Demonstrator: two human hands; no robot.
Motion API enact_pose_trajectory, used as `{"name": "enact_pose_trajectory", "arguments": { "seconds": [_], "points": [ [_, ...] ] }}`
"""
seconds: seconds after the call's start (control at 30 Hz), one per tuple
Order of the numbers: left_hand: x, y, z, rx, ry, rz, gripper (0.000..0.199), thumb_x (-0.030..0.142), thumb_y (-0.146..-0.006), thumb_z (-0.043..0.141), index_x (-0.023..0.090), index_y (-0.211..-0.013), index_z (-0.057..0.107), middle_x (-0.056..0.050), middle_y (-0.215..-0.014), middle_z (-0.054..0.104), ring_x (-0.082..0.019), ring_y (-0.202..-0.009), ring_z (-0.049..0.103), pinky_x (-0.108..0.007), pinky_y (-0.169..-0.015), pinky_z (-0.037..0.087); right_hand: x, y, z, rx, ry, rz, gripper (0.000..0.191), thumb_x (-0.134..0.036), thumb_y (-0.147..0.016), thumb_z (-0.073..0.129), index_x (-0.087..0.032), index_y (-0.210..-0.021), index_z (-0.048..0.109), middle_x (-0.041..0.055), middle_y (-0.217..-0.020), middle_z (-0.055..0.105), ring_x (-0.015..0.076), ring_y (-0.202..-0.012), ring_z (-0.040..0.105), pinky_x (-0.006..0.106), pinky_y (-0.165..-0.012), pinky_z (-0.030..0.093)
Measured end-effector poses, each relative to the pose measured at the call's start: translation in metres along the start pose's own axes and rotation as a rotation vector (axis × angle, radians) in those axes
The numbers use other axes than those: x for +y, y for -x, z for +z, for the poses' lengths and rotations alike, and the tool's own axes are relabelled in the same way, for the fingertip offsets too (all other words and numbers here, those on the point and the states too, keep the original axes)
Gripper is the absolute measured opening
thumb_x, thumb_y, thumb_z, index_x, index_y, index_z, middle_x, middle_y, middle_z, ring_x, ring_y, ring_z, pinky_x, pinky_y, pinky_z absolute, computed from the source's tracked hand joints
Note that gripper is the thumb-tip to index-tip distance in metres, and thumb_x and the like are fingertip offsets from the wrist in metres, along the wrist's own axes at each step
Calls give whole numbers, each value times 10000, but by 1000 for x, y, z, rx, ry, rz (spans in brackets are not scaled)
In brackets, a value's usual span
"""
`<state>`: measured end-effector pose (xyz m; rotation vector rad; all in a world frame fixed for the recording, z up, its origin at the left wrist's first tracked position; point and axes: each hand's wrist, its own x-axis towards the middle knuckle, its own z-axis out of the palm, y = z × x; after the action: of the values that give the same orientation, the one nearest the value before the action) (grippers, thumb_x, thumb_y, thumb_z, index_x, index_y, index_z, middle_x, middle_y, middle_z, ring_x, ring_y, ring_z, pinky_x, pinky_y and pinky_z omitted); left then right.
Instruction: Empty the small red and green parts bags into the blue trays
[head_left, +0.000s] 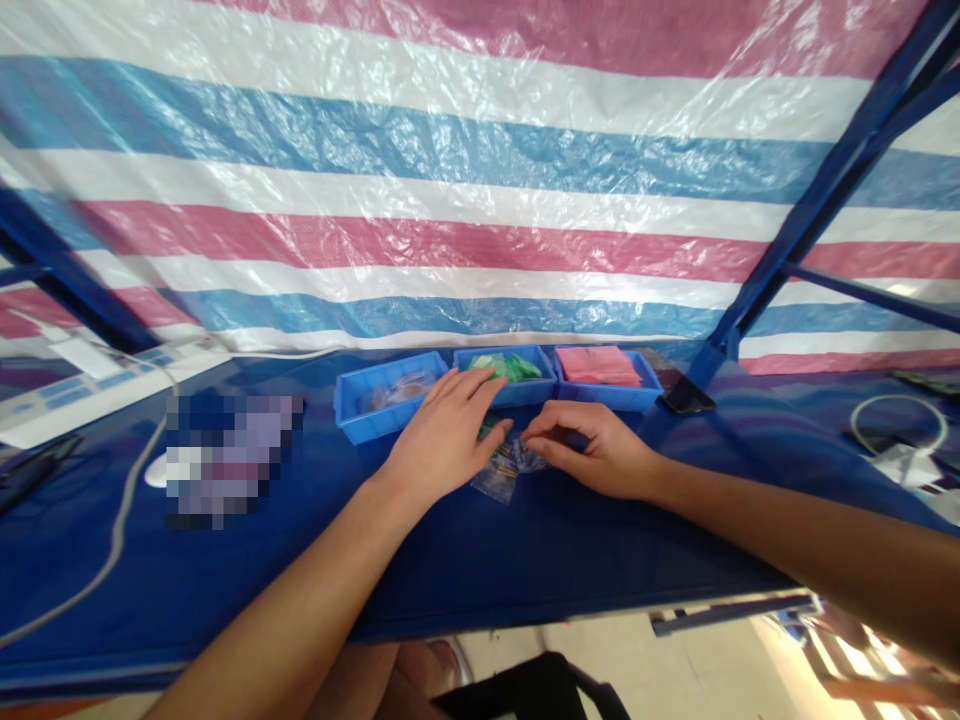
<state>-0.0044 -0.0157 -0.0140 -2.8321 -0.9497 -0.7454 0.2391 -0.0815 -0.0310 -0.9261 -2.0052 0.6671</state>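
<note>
A small clear plastic bag [495,486] with small pieces in it lies on the blue table between my hands. My left hand [442,440] is spread, its fingers reaching over the near edge of the middle blue bin [551,386] and its thumb by the bag. Green packets [506,367] fill that bin. My right hand [592,448] is closed in a pinch at the bag's right side, on crumpled clear plastic; the exact grip is partly hidden by the fingers.
Left of the middle bin stands a blue bin [351,425] holding clear bags; right of it, another holds pink packets [598,366]. A dark phone-like object [686,393] lies at the right. A pale cable [124,520] crosses the left side. A striped sheet [480,240] hangs behind.
</note>
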Motion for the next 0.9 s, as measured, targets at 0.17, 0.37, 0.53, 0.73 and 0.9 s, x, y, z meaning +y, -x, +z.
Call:
{"name": "enact_pose_trajectory", "arguments": {
  "seconds": [0.17,0.37,0.53,0.73,0.9],
  "points": [
    [0,1,0,38,3,8,471,299,-1050,610,179,-1505,597,-171,-1595,569,-345,-1481,546,-601,-1280,411,-8,-3,-1,-153,177,-306,342,-337,-1015,735,-224,-1337,728,149,-1295,734,296,-1263,642,488,-1129,523],
    [-4,1,-4,43,0,-1,418,196,-1058,540,191,-1466,630,-150,-1563,592,-329,-1457,561,-593,-1251,452,-9,-1,6,-363,291,-401,521,-399,-1026,733,-231,-1513,656,149,-1571,632,336,-1584,424,577,-1330,312],
    [-9,1,-5,65,6,-2,387,196,-1068,517,194,-1432,649,-137,-1535,614,-328,-1430,580,-586,-1233,468,-5,0,7,-400,285,-411,450,-407,-1024,740,-230,-1437,727,130,-1552,664,333,-1601,423,548,-1337,313],
    [-7,1,-5,72,27,2,376,214,-1083,513,205,-1432,652,-126,-1531,615,-320,-1413,589,-565,-1222,476,0,0,9,-331,312,-419,356,-279,-1068,668,-202,-1412,721,111,-1428,755,292,-1491,565,534,-1323,359],
    [-5,1,-7,84,51,19,347,227,-1088,521,212,-1401,670,-112,-1481,643,-304,-1378,606,-534,-1219,476,7,-1,7,-303,300,-487,306,-135,-1063,604,-183,-1335,736,101,-1327,801,270,-1394,648,485,-1246,480]
  ]
}}
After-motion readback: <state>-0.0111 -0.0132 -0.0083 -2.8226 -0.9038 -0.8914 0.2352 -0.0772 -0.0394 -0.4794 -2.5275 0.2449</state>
